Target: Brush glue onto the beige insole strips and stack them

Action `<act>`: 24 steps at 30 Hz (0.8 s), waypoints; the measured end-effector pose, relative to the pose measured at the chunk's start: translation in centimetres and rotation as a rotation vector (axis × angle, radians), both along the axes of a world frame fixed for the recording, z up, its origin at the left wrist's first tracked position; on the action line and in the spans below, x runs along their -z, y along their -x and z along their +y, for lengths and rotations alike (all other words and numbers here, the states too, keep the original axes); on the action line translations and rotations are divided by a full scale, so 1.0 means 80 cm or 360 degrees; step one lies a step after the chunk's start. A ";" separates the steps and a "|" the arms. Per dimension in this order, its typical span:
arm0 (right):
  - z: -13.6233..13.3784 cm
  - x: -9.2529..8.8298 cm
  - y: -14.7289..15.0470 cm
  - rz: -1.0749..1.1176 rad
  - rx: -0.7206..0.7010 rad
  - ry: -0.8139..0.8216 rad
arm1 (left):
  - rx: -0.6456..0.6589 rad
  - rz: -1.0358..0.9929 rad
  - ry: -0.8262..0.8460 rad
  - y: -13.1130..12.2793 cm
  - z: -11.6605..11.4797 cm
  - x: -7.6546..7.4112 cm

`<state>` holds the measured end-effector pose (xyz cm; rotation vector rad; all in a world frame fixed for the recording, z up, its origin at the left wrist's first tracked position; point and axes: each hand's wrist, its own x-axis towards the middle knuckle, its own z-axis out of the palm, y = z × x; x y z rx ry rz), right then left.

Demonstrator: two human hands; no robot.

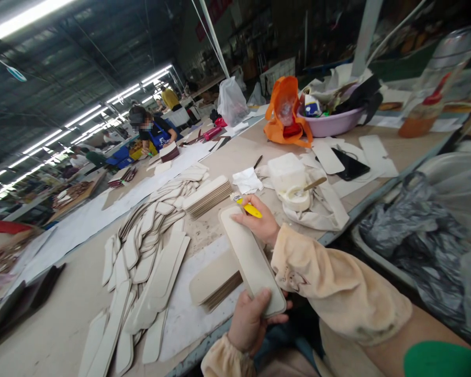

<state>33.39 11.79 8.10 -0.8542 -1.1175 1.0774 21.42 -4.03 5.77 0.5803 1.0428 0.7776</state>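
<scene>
My left hand (251, 319) grips the near end of a long cream board piece with rounded corners (251, 256), holding it up over the table edge. My right hand (261, 222) is closed round a yellow-handled brush (248, 207), whose tip rests at the far end of that piece. Just beyond the brush stands a white tub of glue (294, 183) with a stick in it. Two stacks of the same pieces (208, 196) (214, 280) lie on the table, and several coated pieces (149, 262) are fanned out in a row to the left.
An orange bag (284, 112), a lilac basin full of odds and ends (332, 123), a black phone (349, 165) and a bottle (435, 78) sit at the far right. A grey plastic bag (416, 225) lies beside the table. Another person (153, 131) works at the far end.
</scene>
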 end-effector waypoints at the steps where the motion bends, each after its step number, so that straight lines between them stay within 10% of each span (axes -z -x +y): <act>1: 0.000 0.000 0.000 -0.0007 0.0005 0.0001 | 0.0005 0.0003 0.0005 0.000 0.001 0.000; 24: 0.004 0.004 -0.001 0.0011 0.0084 0.0018 | 0.0177 -0.0207 0.0020 0.020 -0.004 -0.003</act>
